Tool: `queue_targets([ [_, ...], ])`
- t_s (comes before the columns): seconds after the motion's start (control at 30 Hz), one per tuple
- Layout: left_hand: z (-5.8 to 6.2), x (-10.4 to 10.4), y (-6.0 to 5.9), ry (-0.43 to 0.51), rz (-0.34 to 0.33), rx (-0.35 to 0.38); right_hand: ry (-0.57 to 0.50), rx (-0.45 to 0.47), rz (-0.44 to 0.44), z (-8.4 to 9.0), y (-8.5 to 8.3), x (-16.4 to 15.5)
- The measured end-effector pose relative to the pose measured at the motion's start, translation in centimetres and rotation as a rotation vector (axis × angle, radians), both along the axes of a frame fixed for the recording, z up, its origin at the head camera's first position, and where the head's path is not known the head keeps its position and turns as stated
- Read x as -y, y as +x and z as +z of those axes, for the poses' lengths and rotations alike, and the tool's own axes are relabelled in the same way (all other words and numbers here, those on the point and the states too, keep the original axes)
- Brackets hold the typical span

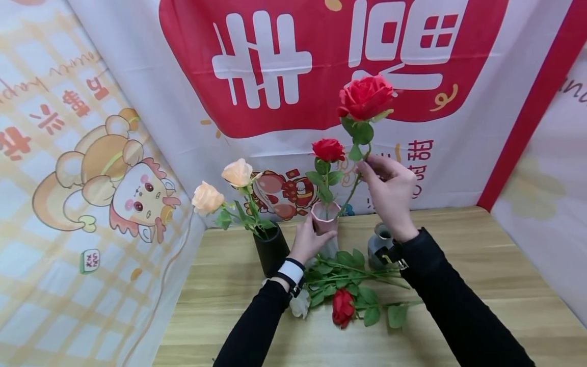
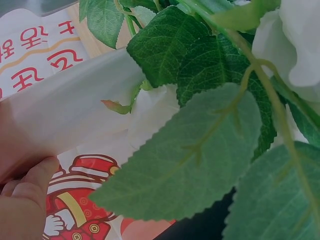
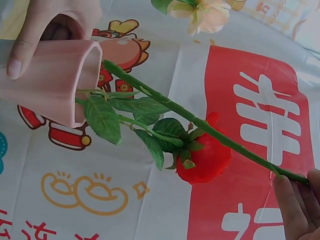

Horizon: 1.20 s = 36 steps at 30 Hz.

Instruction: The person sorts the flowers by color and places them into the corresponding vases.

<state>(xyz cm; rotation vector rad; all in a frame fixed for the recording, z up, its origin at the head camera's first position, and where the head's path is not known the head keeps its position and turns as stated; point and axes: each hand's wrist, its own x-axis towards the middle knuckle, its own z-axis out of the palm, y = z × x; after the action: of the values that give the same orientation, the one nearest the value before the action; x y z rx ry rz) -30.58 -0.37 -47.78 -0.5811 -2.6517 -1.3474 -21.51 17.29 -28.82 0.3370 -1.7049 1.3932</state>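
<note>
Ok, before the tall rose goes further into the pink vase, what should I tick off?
1. Left hand grips pink vase: ok.
2. Right hand pinches the tall red rose by its stem: ok.
3. Stem end inside the vase mouth: ok, per right wrist view.
4. Short red rose already stands in the vase: ok.
5. Vase base flat on the table: cannot tell.

A tall red rose (image 1: 366, 97) leans with its green stem tip at the rim of the pink vase (image 1: 325, 214). A small red rose (image 1: 328, 150) stands upright in that vase.
</note>
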Motion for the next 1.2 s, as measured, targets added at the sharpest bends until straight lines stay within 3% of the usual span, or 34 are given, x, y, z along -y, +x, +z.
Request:
queue_targets([
  [0.13, 0.2, 0.1, -0.1, 0.001, 0.000, 0.014, -0.041, 0.005, -0.009, -0.2, -0.9, 0.3],
  [0.3, 0.0, 0.1, -0.1, 0.014, -0.004, 0.005, -0.066, 0.037, -0.025, -2.5, -3.2, 0.1],
  [0.6, -0.2, 0.0, 0.1, -0.027, 0.002, -0.007, 0.141, -0.012, -0.052, -5.6, -4.4, 1.0],
  [0.8, -0.1, 0.1, 0.0, -0.019, -0.003, -0.005, 0.146, -0.023, -0.020, -5.7, -4.9, 1.8],
  [1.2, -0.5, 0.3, -0.3, -0.042, -0.004, -0.019, 0.188, -0.028, -0.036, -5.8, -5.4, 2.7],
])
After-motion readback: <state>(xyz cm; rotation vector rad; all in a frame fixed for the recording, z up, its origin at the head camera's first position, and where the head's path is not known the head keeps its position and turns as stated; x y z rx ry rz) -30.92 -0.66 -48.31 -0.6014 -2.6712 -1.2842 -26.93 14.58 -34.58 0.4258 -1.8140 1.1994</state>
